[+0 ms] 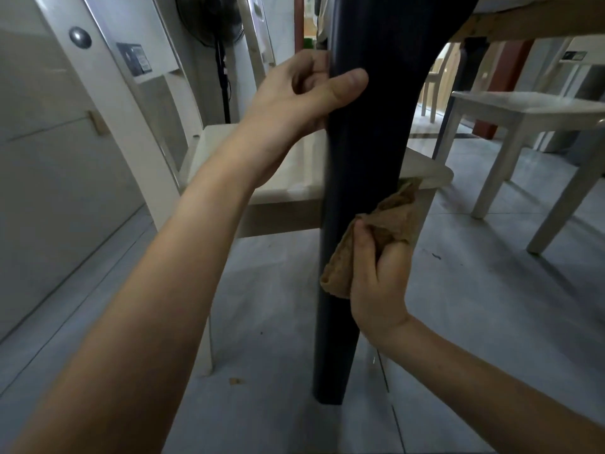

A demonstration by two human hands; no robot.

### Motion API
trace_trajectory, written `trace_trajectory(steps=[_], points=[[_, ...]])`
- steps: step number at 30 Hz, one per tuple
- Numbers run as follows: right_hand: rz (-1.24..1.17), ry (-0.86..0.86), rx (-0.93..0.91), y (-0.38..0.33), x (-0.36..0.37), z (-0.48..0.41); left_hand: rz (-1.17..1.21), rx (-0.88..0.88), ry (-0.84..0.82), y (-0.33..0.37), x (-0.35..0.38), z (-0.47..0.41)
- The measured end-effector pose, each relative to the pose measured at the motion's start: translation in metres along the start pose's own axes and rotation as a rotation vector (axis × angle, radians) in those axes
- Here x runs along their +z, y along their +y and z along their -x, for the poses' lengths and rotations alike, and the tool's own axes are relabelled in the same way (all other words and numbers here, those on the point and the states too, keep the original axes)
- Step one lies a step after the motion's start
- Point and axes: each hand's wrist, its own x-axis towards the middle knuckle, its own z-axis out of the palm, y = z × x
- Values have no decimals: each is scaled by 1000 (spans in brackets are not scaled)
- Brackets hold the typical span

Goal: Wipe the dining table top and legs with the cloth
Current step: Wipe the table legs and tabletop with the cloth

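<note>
Two hands are on one dark table leg (360,142). At 11 o'clock a black fan (211,18) stands by the wall, with a white chair (284,173) in front of it. At 12 o'clock the left hand (304,93) wraps its thumb and fingers round the leg. Lower down, at 4 o'clock, the right hand (376,280) squeezes a brown cloth (389,221) and presses it on the leg's right side. At 2 o'clock another white chair (530,106) stands on the floor, below the tabletop (530,31).
</note>
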Motion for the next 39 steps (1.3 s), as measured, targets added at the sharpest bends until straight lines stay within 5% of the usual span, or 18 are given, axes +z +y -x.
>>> trace_trajectory(steps=[4, 8, 12, 21, 29, 32, 39], points=[[62, -8, 52, 23, 0, 28, -36, 7, 17, 0, 1, 1], [17, -208, 345, 61, -18, 85, 14, 23, 62, -4, 4, 0], [-106, -167, 673, 65, -22, 78, 41, 37, 72, -3, 4, 0], [8, -8, -139, -19, 6, -18, 57, 14, 92, -7, 3, -1], [229, -413, 321, 77, -37, 75, 8, 31, 26, -5, 4, 4], [347, -534, 260, 81, -48, 87, -14, 42, -3, -9, 2, 2], [412, -694, 447, 114, -61, 128, -49, 92, -28, -10, 2, 3]])
